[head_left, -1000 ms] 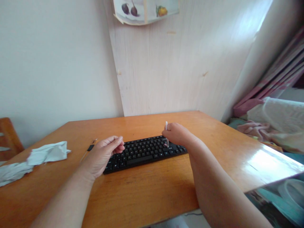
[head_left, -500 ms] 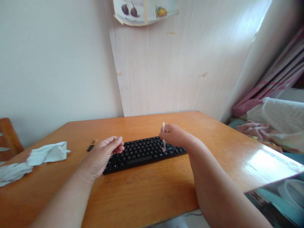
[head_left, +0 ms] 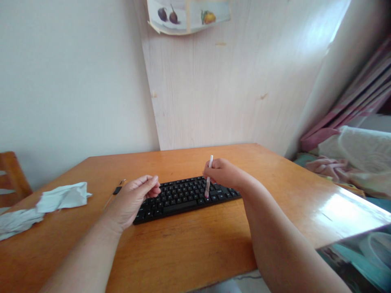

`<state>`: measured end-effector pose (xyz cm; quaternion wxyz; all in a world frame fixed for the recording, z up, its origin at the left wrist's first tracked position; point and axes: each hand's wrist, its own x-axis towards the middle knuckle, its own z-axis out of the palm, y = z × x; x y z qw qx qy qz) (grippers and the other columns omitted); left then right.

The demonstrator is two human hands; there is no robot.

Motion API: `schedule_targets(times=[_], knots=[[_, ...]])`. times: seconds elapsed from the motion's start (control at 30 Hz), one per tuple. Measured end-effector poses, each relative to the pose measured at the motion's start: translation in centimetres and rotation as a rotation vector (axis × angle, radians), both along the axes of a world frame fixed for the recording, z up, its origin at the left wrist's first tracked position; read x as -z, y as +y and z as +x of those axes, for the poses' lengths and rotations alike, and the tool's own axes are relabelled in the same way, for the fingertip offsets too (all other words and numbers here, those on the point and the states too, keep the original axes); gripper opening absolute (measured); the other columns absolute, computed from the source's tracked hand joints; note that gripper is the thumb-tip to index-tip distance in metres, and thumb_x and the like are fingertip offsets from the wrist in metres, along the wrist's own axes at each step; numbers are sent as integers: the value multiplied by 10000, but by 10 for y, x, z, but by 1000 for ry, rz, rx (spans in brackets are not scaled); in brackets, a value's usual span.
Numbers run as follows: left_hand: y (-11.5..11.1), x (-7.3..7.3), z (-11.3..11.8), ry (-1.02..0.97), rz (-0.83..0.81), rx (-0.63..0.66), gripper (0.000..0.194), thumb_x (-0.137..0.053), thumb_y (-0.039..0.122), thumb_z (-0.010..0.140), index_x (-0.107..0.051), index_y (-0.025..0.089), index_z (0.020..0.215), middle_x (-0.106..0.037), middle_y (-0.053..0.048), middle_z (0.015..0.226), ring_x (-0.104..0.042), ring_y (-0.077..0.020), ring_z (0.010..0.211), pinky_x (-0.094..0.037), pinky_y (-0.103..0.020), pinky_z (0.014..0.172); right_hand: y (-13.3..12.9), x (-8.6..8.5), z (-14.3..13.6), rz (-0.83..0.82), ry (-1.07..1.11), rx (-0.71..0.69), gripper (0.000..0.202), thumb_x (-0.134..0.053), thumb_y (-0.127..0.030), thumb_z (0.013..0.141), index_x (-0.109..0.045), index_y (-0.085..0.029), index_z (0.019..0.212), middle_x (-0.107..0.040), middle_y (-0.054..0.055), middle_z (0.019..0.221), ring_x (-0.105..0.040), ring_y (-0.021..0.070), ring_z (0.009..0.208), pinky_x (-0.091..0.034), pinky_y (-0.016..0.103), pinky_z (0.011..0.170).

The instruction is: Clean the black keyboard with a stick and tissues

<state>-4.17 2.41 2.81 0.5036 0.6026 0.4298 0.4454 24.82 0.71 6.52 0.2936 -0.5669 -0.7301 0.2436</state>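
A black keyboard (head_left: 179, 198) lies at a slant on the wooden table. Over its left end is my left hand (head_left: 136, 195), fingers curled and thumb laid along them, with nothing showing between them. Whether its underside touches the keys is hidden. My right hand (head_left: 224, 171) pinches a small brush (head_left: 209, 179) with a white handle, above the right part of the keyboard. The brush leans slightly, and its pinkish tip points down at the keys near the front edge.
Crumpled white cloths or tissues (head_left: 62, 198) lie on the table (head_left: 183, 248) at the left. Beside my left hand is a small black-ended item (head_left: 117, 190), partly hidden. A wooden chair (head_left: 14, 173) stands far left. Bedding or cloth (head_left: 332, 165) is piled beyond the right edge.
The brush has tilted, its tip shifting slightly left and toward me across the keys. My left hand and the keyboard have stayed in place.
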Motion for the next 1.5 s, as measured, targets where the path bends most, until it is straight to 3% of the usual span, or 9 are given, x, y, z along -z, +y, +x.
schedule_targets(times=[0.1,0.2,0.3,0.5,0.73,1.13,1.27,1.37,1.5], knots=[[0,0,0,8,0,4,344,-667,512,832,-635,172,792,-621,-2,751,-564,-136,727,-444,-262,702,2,1,1,-16,-63,-39,229,-500,-230,802,-519,-188,578,-519,-10,545,-455,110,518,-291,251,503],[-1,-1,0,9,-2,3,347,-664,512,833,-629,169,794,-619,-3,754,-564,-139,736,-447,-269,712,7,4,6,63,-207,142,276,-529,-239,787,-463,-197,523,-468,-10,510,-432,118,530,-260,269,518],[-2,-2,2,4,-2,-2,345,-669,509,830,-630,168,804,-620,-3,760,-564,-141,741,-449,-274,718,10,4,7,152,-94,283,269,-534,-263,803,-487,-198,545,-465,-11,522,-420,118,528,-258,273,515],[-3,3,6,22,5,46,353,-638,517,856,-651,165,826,-650,-16,779,-579,-145,761,-450,-278,734,0,0,-25,35,617,40,221,-602,-368,839,-603,-179,723,-585,-6,592,-486,101,492,-353,247,488],[-10,3,14,-79,-41,182,426,-548,539,917,-694,147,993,-684,-60,909,-591,-164,833,-457,-304,791,-11,11,-63,-116,888,-211,273,-694,-431,827,-644,-163,816,-652,9,655,-561,103,531,-407,233,511],[-17,0,13,26,54,333,460,-469,539,951,-584,179,690,-553,5,608,-493,-136,651,-367,-272,670,-2,19,-68,-172,1146,-70,268,-748,-395,783,-680,-136,787,-636,22,621,-520,83,499,-367,203,454],[-8,-1,5,-78,82,162,439,-528,551,911,-574,181,678,-547,14,619,-484,-128,633,-379,-265,659,15,14,-37,16,1380,132,224,-811,-308,695,-655,-156,746,-576,-15,629,-476,66,533,-349,172,434],[4,4,-4,-144,109,-65,439,-596,593,844,-580,180,696,-549,24,629,-490,-121,619,-392,-255,643,25,12,-23,157,1349,248,266,-825,-334,666,-614,-180,719,-492,-54,557,-339,51,449,-231,182,368],[18,12,-12,-64,117,-263,476,-650,649,765,-627,173,765,-607,13,673,-538,-133,651,-426,-257,655,24,11,-27,224,1297,289,282,-803,-355,649,-586,-195,728,-534,-44,577,-393,68,466,-274,203,406]])
